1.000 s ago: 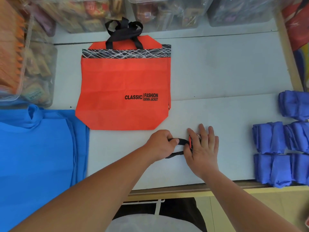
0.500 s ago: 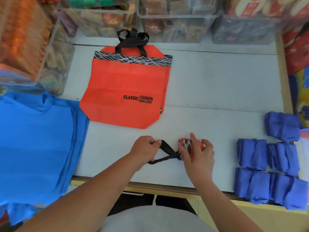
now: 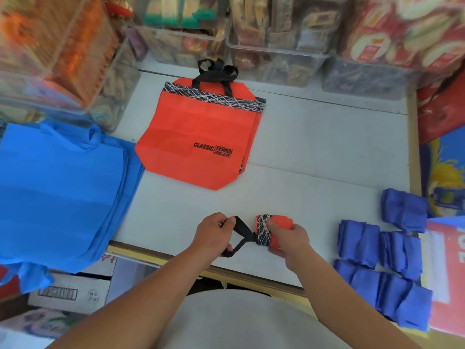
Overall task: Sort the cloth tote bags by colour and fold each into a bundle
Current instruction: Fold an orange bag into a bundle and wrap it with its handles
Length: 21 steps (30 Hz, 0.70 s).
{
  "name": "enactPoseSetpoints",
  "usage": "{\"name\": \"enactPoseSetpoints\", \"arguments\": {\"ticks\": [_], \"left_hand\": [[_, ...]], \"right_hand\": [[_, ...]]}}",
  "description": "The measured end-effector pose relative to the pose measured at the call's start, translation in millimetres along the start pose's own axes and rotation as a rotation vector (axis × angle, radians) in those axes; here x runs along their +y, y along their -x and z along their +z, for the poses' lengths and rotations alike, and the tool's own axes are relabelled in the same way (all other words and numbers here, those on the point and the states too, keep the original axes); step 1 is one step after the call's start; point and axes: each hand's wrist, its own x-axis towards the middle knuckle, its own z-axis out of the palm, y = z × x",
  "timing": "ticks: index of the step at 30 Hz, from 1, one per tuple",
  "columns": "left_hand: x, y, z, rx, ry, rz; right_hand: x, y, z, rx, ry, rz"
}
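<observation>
While L hand [image 3: 214, 231] grip still pinches black strap [image 3: 244, 229], R hand [image 3: 292, 240] now clutches orange bundle [image 3: 279, 222], more showing.

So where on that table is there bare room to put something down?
The widest bare patch of table lies right of the flat orange bag, between the bins and the blue bundles. A narrower strip runs between that bag and the hands: left hand gripping the strap, right hand holding the orange bundle. Crowded: the left edge, under the blue stack.
</observation>
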Motion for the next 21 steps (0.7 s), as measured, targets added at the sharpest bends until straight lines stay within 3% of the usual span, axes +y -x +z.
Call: {"name": "enactPoseSetpoints", "arguments": {"ticks": [5, 8, 12, 14, 17, 21], "left_hand": [[13, 18, -18, 0.005, -0.013, -0.041], [30, 30, -23, -0.069, -0.056, -0.016], [51, 47, -16, -0.112, -0.115, 0.120], [53, 51, -16, -0.082, -0.109, 0.159], [46, 51, -21, 0.008, -0.040, 0.154], [25, 52, -17, 0.020, 0.040, 0.088]], "right_hand": [[-26, 77, -30, -0.201, 0.378, -0.601], [-35, 119, -55, -0.309, 0.562, -0.868], [-36, 134, -69, -0.275, 0.448, -0.756], [-33, 127, -70, -0.130, 0.384, -0.713], [-25, 114, -65, 0.041, 0.340, -0.641], [5, 76, -52, 0.098, 0.350, -0.562]]}}
